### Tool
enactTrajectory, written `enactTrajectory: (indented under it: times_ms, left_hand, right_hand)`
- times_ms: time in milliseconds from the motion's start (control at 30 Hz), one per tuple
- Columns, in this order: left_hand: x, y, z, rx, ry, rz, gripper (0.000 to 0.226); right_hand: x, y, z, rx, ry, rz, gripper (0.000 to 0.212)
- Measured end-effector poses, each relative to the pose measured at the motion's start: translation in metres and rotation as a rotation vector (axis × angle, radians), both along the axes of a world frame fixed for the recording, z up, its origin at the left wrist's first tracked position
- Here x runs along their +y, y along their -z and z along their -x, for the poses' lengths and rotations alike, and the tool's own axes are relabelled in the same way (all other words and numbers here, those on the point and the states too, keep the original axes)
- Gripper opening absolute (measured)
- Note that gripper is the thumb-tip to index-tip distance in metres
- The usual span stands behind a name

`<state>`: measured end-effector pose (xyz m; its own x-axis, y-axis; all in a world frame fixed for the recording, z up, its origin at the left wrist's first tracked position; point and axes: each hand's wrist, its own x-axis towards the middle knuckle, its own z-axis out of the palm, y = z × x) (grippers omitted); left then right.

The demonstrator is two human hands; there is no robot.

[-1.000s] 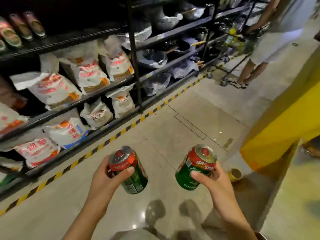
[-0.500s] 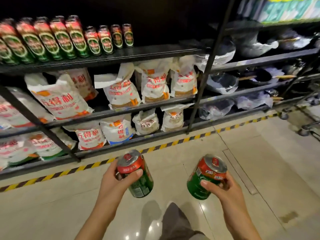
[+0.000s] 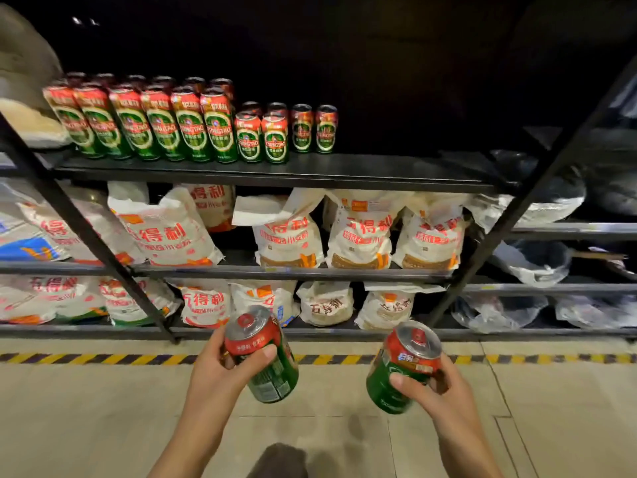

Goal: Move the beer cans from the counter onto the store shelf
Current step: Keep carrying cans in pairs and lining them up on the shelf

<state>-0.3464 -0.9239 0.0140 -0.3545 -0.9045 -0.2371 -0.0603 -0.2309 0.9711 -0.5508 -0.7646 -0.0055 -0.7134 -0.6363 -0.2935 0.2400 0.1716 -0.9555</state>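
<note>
Green can (image 3: 265, 360) gripped in left hand (image 3: 220, 370); second can (image 3: 401, 367) gripped in right hand (image 3: 431, 391).

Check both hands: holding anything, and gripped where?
Each holds one beer can by its side wall. Left hand grips the left can near its top; right hand grips the right can mid-body.

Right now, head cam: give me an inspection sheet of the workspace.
Surface: dark top shelf, bare on its right part.
Job's things: one short can held in left hand, another short can in right hand; rows of tall and short shelved cans on the shelf's left part.
Clutter: white sacks fill the two lower shelves; plastic-wrapped goods in the next bay.
Grippers: left hand and right hand each grip a can, below shelf level.
Cables: nothing seen.
Surroundings: tiled floor, yellow-black floor tape, dark uprights.
</note>
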Motion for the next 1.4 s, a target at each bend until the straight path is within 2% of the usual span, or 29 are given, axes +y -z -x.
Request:
enactTrajectory:
  times_ms: [133, 333, 500, 667, 767, 933, 1133, 1400]
  left_hand:
    - [-0.060, 0.005, 0.015, -0.005, -0.087, 0.024, 0.046]
    - [-0.171, 0.004, 0.049, -0.020, -0.075, 0.061, 0.055]
    - [-0.237, -0.016, 0.093, -0.039, 0.021, 0.150, 0.040]
    - [-0.270, -0.025, 0.125, -0.038, 0.089, 0.151, 0.041]
    - [-0.282, -0.026, 0.146, -0.009, 0.106, 0.132, 0.041]
    - [-0.299, -0.038, 0.180, 0.037, 0.128, 0.142, 0.046]
    - [-0.325, -0.054, 0.225, 0.061, 0.155, 0.217, 0.060]
    - [-0.357, -0.036, 0.280, -0.006, 0.137, 0.292, 0.061]
  right_hand:
    - [-0.073, 0.001, 0.026, 0.007, -0.075, 0.007, 0.068]
    - [-0.177, -0.009, 0.060, 0.022, -0.076, 0.058, 0.068]
    - [-0.237, -0.011, 0.086, 0.027, -0.001, 0.084, 0.078]
    - [-0.265, -0.015, 0.104, 0.023, -0.001, 0.061, 0.100]
    - [-0.282, -0.021, 0.118, 0.068, -0.039, 0.059, 0.091]
    - [-0.313, -0.033, 0.145, 0.118, -0.066, 0.068, 0.060]
    - [-0.355, -0.049, 0.180, 0.240, -0.139, 0.099, 0.051]
    - [-0.410, -0.044, 0.222, 0.365, -0.187, 0.149, 0.053]
